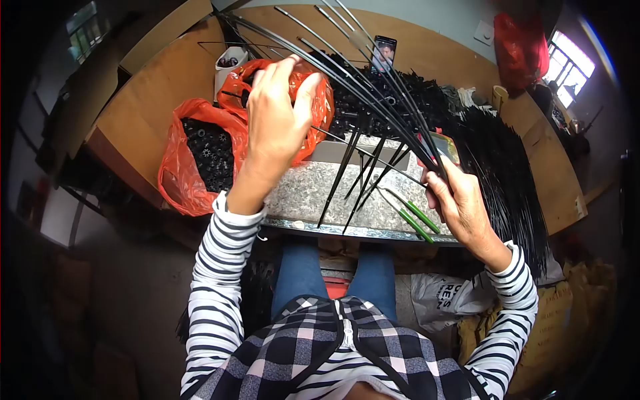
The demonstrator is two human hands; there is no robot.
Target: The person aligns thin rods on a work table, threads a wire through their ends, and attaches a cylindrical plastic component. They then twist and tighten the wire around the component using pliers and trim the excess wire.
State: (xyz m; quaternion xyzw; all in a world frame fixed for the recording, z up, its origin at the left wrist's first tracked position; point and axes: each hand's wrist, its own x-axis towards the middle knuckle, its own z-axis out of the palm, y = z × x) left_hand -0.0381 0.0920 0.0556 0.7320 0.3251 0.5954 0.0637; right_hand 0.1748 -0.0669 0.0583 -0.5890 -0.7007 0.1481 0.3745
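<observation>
My right hand (460, 203) is closed round the lower ends of a bundle of long thin black rods (380, 100), which fan up and to the left. My left hand (280, 110) is raised over an orange-red plastic bag (320, 110), thumb and fingers apart; whether it touches a rod behind it is unclear. One thin rod runs from near that hand down to my right hand. Several black rods (342, 175) lie across the speckled worktop (287, 193) between my hands. Green-handled pliers (415, 218) lie just left of my right hand.
A second red bag (180, 160) holds small black parts (208, 150) at the left. Black pieces heap at the back near a propped phone (383, 53) and a white container (229, 63). A large bunch of black rods (503, 173) hangs over the right side.
</observation>
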